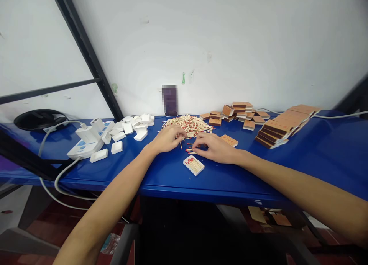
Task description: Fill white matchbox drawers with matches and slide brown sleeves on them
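A heap of red-tipped matchsticks (188,124) lies on the blue table (161,180) near the wall. My left hand (168,139) rests at the heap's near edge, its fingers pinched on a few matches. Just to its right, my right hand (215,147) curls over several loose matches on the table, fingertips touching them. In front of both hands sits a small white matchbox tray (193,165), partly filled with matches. A closed brown matchbox sleeve (229,140) lies just beyond my right hand.
Empty white trays (130,129) are piled at the left beside a white power strip (86,142) with grey cables. Brown matchboxes (238,112) are heaped at the back right, and stacked brown sleeves (280,129) lie further right. A dark phone (170,100) leans on the wall.
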Demonstrator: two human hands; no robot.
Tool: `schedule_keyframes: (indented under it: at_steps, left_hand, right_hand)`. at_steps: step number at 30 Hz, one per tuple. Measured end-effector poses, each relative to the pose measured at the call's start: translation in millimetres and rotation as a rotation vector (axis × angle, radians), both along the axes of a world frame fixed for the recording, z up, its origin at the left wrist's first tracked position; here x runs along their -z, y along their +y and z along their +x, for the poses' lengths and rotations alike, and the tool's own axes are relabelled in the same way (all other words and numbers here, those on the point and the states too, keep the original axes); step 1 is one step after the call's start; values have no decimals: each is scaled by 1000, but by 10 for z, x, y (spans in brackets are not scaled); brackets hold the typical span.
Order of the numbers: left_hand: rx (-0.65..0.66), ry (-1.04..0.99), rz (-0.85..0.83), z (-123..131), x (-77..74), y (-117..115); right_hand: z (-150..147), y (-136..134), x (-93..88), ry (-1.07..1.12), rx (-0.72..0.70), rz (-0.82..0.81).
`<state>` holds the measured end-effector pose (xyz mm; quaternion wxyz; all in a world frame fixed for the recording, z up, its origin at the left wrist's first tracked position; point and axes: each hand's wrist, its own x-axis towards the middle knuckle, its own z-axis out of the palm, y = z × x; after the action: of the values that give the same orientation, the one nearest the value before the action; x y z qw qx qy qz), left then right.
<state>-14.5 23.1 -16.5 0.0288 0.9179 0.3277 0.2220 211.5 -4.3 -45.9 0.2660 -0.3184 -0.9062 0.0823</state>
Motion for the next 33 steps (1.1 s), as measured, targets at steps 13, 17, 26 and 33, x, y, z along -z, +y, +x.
schedule_keyframes:
  at_steps: [13,17,26,33]
  left_hand:
    - [12,-10,2,6,-6,-16]
    - [-9,-99,16,11,2,-37]
    - [-20,-113,-47,5,52,-21]
    - [-33,-89,3,-1,61,15]
  right_hand:
    - [-3,-44,-42,11,-17,-42]
    - [-2,-26,-53,1,52,-22]
    - [5,-26,-31,-38,27,-65]
    - [-6,-27,-36,-43,15,-68]
